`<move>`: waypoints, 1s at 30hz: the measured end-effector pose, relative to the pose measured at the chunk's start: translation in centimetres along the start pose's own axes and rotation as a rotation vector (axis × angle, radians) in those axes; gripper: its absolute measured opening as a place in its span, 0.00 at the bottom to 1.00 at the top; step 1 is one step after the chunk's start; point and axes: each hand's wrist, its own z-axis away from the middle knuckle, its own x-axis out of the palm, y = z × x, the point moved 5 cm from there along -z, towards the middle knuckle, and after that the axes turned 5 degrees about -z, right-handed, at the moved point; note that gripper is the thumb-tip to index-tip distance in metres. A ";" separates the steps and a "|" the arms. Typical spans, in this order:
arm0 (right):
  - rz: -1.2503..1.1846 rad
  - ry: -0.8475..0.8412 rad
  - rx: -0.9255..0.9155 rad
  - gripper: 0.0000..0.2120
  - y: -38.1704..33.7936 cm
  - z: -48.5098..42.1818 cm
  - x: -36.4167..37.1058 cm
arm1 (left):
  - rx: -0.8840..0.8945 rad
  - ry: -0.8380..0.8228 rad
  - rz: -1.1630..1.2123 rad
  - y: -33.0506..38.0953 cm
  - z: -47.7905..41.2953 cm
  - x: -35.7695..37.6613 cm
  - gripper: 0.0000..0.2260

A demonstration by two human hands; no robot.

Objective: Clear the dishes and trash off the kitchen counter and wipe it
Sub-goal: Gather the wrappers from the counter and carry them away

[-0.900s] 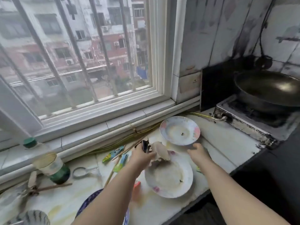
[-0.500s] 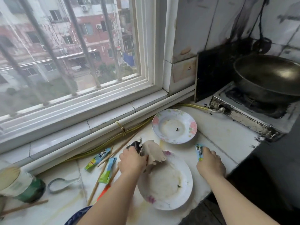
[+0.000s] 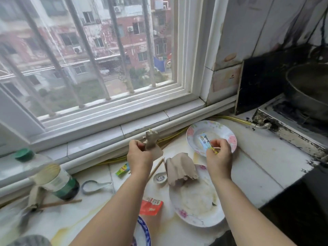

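Left fingers (image 3: pixel 135 145): those of the left hand (image 3: pixel 140 158), curled and pinching a brown paper scrap (image 3: pixel 152 142) above the counter (image 3: pixel 257 162).
Right fingers (image 3: pixel 217 143): those of the right hand (image 3: pixel 219 157), tips pressed together on a blue sachet (image 3: pixel 204 142), held over the far plate (image 3: pixel 191 134).
Change: half a second ago the right hand lay on that sachet on the counter and the left sat low at the near plate (image 3: pixel 195 210). Both are now raised with trash, so gathering seems under way.
Left of the left fingers: a green sachet (image 3: pixel 122 170).
Between the fingers, lower: a chopstick (image 3: pixel 156 167), a small spoon (image 3: pixel 160 178) and a brown paper wad (image 3: pixel 181 167) on the near plate's rim.
Below the left fingers: a red packet (image 3: pixel 150 206).
Writing: white characters on the red packet and print on both sachets, all too blurred to read.
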 end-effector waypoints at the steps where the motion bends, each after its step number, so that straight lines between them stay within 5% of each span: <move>1: -0.020 -0.083 -0.004 0.16 -0.2 0.6 1.1 | -0.018 0.025 0.024 -0.5 -0.2 -0.8 0.12; 6: 0.319 -0.495 0.021 0.27 0.2 3.7 4.7 | -0.084 0.079 0.072 -2.7 -0.2 -3.7 0.21; 13: 0.590 -0.525 0.114 0.15 0.2 4.6 5.4 | -0.328 0.096 0.089 -6.6 -0.4 -7.0 0.10; 19: 0.810 -0.661 0.120 0.49 1.0 5.1 7.3 | -0.455 -0.100 0.084 -9.1 0.1 -7.0 0.36; 21: 0.931 -0.678 0.084 0.48 1.1 5.2 7.6 | -0.420 -0.128 0.018 -8.9 0.0 -7.2 0.31; 24: 0.985 -0.616 0.064 0.35 1.0 5.1 8.0 | -0.402 -0.116 -0.087 -8.6 -0.1 -7.4 0.10; 27: 0.938 -0.556 0.034 0.24 0.5 4.7 8.3 | -0.343 -0.120 -0.201 -8.9 -0.9 -7.0 0.09; 30: 0.795 -0.483 0.094 0.26 0.4 4.1 7.9 | -0.240 -0.200 -0.455 -8.6 -1.4 -6.1 0.08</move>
